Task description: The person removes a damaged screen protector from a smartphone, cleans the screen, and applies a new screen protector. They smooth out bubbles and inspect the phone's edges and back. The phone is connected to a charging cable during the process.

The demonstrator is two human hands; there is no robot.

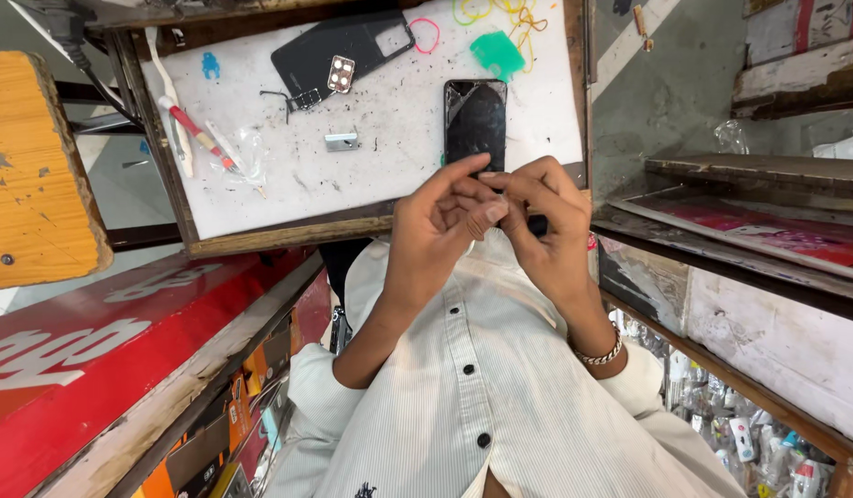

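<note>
Left hand (435, 231) and right hand (546, 221) pinch together on something tiny, too small to identify, above cracked black smartphone (475, 122) on white worktop (371, 175); it might slip and vanish among clutter

You see a black glass-fronted phone (475, 121) with a cracked pattern on the white, black-speckled wooden-framed worktop (389, 175), a teal plastic pick (497, 53), a pink rubber band (424, 35), and your cream pinstriped shirt (500, 406).

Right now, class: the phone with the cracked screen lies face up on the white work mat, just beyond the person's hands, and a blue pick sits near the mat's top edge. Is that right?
Not quite. The head view shows the pick is green, not blue. The rest holds: the cracked phone lies face up on the white mat, just beyond the hands.
</note>
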